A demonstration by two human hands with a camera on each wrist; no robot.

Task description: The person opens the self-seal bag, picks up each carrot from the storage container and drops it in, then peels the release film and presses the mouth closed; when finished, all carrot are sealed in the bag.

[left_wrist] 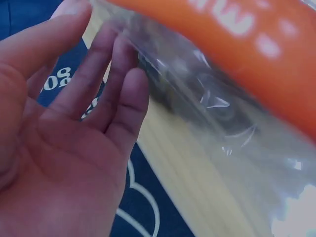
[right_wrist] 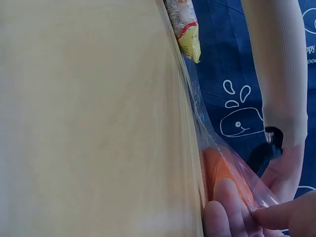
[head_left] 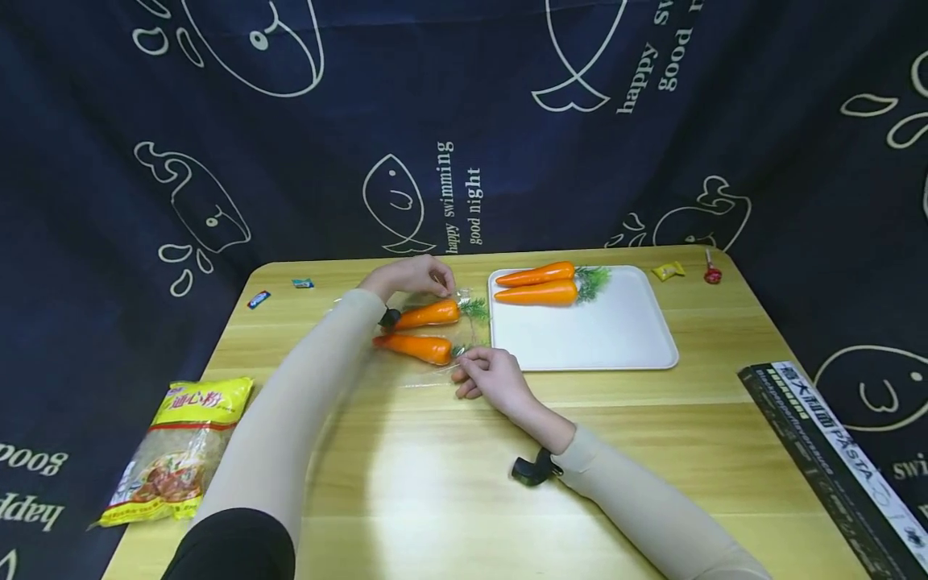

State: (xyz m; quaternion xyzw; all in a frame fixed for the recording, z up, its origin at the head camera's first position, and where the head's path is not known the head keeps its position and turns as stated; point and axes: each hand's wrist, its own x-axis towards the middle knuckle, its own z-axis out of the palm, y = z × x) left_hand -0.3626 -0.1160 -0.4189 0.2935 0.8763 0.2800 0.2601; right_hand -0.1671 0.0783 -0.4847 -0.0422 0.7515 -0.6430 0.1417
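Observation:
A clear plastic bag (head_left: 424, 377) lies left of the white tray (head_left: 602, 338), with two orange carrots (head_left: 431, 314) in it, their green tops toward the tray. My left hand (head_left: 416, 276) pinches the bag's far edge between thumb and fingers; in the left wrist view, the film (left_wrist: 197, 98) stretches from its fingertips beside a carrot (left_wrist: 256, 54). With thumb and forefinger, my right hand (head_left: 499, 380) grips the near corner of the bag's open end. Close to that thumb in the right wrist view is a carrot (right_wrist: 222, 170) behind film. Two more carrots (head_left: 536, 292) rest on the tray.
A yellow pasta packet (head_left: 190, 451) lies by the left edge, beside my left arm. A long black pasta box (head_left: 834, 459) lines the right edge. Small wrapped candies (head_left: 302, 283) sit far left; a yellow candy (head_left: 669, 271) and a red lollipop (head_left: 713, 274) sit far right.

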